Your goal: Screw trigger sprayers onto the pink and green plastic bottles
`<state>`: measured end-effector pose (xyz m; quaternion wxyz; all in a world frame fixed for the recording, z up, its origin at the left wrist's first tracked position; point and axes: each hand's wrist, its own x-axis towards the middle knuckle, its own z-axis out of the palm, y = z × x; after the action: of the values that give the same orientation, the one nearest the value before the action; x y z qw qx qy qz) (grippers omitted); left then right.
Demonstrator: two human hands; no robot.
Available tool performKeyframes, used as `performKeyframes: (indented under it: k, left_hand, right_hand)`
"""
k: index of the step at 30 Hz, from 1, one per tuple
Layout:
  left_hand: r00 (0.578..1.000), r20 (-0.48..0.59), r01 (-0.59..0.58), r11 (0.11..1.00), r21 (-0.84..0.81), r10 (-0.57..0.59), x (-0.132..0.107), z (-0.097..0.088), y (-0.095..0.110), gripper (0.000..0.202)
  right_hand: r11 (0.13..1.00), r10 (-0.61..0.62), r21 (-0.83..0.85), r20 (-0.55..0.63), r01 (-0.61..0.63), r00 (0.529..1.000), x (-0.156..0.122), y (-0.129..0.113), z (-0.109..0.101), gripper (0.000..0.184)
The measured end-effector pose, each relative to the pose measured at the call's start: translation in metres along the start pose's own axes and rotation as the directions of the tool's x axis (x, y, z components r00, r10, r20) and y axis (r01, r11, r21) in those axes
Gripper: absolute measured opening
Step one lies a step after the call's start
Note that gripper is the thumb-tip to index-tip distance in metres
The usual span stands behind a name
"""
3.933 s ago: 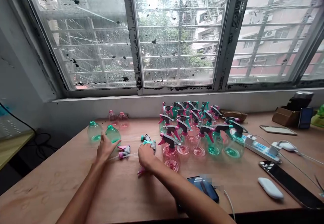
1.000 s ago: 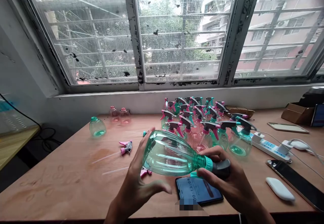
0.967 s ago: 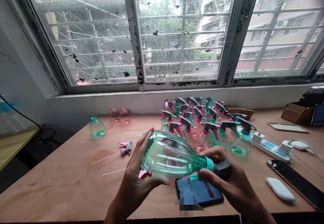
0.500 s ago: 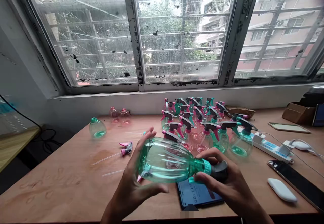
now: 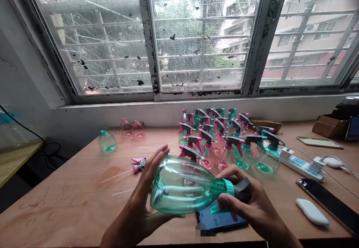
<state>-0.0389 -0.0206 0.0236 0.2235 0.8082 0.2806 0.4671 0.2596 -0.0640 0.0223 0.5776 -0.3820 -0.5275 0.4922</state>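
A clear green spray bottle (image 5: 183, 184) lies sideways in the air above the table's front part, its base to the left. My right hand (image 5: 246, 197) grips it at the turquoise collar and dark spray head. Around the base end curves my left hand (image 5: 140, 199), fingers long and thumb underneath, cradling the bottle between them. The turquoise trigger (image 5: 220, 208) points down beneath my right hand. Left of the bottle, a loose pink-and-grey spray head (image 5: 138, 165) with a thin tube rests on the table. Part of a second tube (image 5: 123, 192) shows near my left hand.
Several assembled pink and green spray bottles (image 5: 207, 139) stand behind my hands. A green bottle without a head (image 5: 108, 143) and two pink ones (image 5: 133, 130) stand back left. A lit phone (image 5: 221, 220) lies below; a power strip (image 5: 301, 164), dark phone (image 5: 328, 203) and white case (image 5: 312, 212) are right.
The bottle's base end has dropped slightly and turned a little. My left hand has shifted down and left with it, while my right hand keeps its grip at the collar.
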Motion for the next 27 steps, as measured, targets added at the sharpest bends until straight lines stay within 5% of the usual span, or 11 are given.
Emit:
performKeyframes:
  k: [3, 8, 14, 20, 27]
  left_hand:
    - [0.997, 0.003, -0.081, 0.995, 0.062, 0.080, -0.005, -0.001, -0.003, 0.105]
    - [0.998, 0.025, 0.062, 0.995, 0.080, -0.064, -0.005, -0.006, 0.001, 0.136]
    - [0.999, -0.033, -0.007, 1.000, 0.002, 0.007, -0.007, -0.005, 0.001, 0.112]
    - [0.995, -0.044, 0.086, 0.995, 0.042, -0.085, -0.005, -0.003, 0.006, 0.128]
    - [0.988, -0.152, -0.004, 1.000, -0.006, 0.003, -0.005, 0.010, 0.002, 0.091]
  right_hand:
    - [0.999, 0.030, 0.041, 0.029, -0.031, 0.999, 0.000, 0.000, 0.000, 0.049]
    - [0.998, -0.041, -0.046, -0.012, 0.041, 0.999, -0.001, 0.002, 0.004, 0.044]
    - [0.994, 0.067, 0.083, 0.113, -0.077, 0.991, -0.002, 0.004, 0.005, 0.054]
    - [1.000, 0.002, -0.019, 0.020, -0.001, 1.000, 0.000, 0.005, 0.004, 0.048]
    - [0.988, 0.038, 0.144, 0.066, -0.047, 0.997, -0.002, -0.001, 0.005, 0.051]
